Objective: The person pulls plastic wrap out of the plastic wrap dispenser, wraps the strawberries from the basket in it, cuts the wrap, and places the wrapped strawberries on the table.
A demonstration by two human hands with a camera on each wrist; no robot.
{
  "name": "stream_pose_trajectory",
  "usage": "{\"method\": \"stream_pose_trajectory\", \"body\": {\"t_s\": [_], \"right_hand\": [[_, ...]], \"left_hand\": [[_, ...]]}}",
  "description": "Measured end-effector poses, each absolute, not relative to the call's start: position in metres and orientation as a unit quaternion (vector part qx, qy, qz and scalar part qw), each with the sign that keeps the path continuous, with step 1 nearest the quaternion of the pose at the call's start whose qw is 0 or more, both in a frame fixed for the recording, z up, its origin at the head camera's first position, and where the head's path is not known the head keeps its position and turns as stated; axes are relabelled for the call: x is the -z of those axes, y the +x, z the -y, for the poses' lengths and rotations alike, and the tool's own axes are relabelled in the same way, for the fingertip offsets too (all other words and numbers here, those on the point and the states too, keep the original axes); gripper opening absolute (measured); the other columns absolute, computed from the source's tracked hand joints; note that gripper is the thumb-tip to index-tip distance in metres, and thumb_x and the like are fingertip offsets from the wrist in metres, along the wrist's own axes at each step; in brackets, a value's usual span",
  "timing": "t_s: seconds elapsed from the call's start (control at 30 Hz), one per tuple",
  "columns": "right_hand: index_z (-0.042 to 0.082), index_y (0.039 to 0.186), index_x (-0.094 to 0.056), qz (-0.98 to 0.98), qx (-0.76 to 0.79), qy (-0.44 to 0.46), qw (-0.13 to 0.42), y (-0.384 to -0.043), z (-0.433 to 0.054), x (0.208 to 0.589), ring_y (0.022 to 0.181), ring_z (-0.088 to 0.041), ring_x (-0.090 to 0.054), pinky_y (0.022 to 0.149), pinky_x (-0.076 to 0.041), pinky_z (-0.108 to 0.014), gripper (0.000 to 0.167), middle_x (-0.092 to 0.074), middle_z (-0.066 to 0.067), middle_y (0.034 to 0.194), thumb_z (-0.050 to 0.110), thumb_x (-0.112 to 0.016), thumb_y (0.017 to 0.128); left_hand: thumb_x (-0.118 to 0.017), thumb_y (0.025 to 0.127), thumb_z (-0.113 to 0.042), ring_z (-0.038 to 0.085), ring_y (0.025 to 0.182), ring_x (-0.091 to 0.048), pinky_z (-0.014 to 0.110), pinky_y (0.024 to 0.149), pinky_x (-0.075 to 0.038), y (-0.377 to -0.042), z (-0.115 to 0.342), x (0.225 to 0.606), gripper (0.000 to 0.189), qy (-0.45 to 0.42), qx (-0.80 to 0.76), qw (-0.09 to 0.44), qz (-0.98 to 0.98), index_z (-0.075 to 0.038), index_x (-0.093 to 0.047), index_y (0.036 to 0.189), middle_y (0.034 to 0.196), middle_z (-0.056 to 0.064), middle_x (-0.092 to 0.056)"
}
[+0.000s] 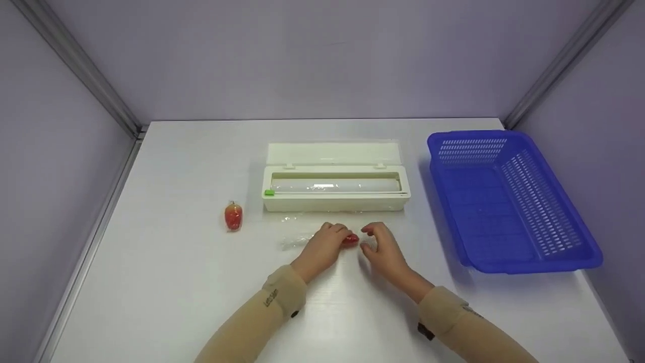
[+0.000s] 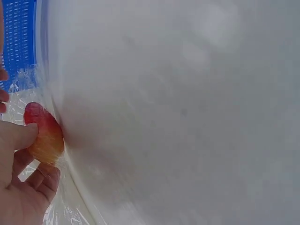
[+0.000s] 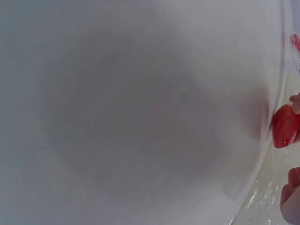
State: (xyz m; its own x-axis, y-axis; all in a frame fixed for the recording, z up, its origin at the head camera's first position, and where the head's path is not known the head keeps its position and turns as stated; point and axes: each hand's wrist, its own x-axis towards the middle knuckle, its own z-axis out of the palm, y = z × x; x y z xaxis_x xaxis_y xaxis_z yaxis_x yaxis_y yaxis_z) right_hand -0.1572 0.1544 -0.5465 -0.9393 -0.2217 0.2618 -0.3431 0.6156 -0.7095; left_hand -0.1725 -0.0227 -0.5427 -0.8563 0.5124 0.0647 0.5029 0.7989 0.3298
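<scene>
A red and yellow mango-like fruit lies on clear plastic film in front of the film dispenser. My left hand holds it; in the left wrist view the thumb rests on the fruit and the fingers curve beneath it. Just right of the fruit is my right hand, its thumb and fingers bent and apart, with nothing visible between them. Film trails off both ends of the fruit in the left wrist view. Most of the left hand is out of frame in the right wrist view.
Behind the hands, the dispenser's lid stands open over a film roll, with a green slider at its left end. A film-wrapped fruit sits to the left on the white table. A blue basket stands at right.
</scene>
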Motion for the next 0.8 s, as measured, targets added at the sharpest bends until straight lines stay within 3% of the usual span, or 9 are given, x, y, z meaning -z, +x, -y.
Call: {"method": "stream_pose_trajectory", "body": {"t_s": [0.13, 0.43, 0.63, 0.8], "right_hand": [[0.002, 0.107, -0.057, 0.919, -0.369, 0.142, 0.002, -0.158, -0.151, 0.551, 0.098, -0.028, -0.057, 0.088, -0.046, -0.042, 0.032, -0.061, -0.013, 0.104, 0.004, -0.069, 0.078], [0.009, 0.09, -0.068, 0.943, -0.302, 0.143, -0.006, -0.179, -0.144, 0.552, 0.08, -0.021, -0.051, 0.08, -0.039, -0.039, 0.014, -0.069, -0.004, 0.086, 0.017, -0.071, 0.079], [0.009, 0.088, -0.068, 0.945, -0.303, 0.104, -0.057, -0.193, -0.141, 0.55, 0.079, -0.021, -0.047, 0.078, -0.033, -0.038, 0.012, -0.07, -0.003, 0.083, 0.02, -0.062, 0.087], [0.008, 0.075, -0.065, 0.956, -0.276, 0.064, -0.072, -0.199, -0.142, 0.551, 0.074, -0.022, -0.047, 0.075, -0.033, -0.037, 0.023, -0.064, -0.003, 0.071, 0.024, -0.058, 0.09]], "left_hand": [[-0.052, 0.092, -0.011, 0.019, 0.102, -0.055, 0.03, 0.092, -0.047, -0.168, 0.024, 0.542, 0.024, 0.25, -0.214, 0.028, -0.944, -0.012, -0.06, 0.115, 0.113, 0.001, -0.064], [-0.055, 0.091, -0.02, 0.022, 0.091, -0.06, 0.034, 0.081, -0.05, -0.178, 0.027, 0.546, 0.019, 0.187, -0.277, 0.055, -0.941, -0.011, -0.055, 0.108, 0.097, 0.006, -0.065], [-0.048, 0.095, -0.019, 0.024, 0.097, -0.061, 0.036, 0.087, -0.049, -0.189, 0.029, 0.55, 0.024, 0.174, -0.263, 0.045, -0.948, -0.01, -0.056, 0.115, 0.106, 0.006, -0.066], [-0.043, 0.097, -0.018, 0.026, 0.107, -0.058, 0.039, 0.094, -0.046, -0.194, 0.029, 0.553, 0.031, 0.175, -0.237, 0.045, -0.954, -0.011, -0.054, 0.125, 0.117, 0.008, -0.063]]}}
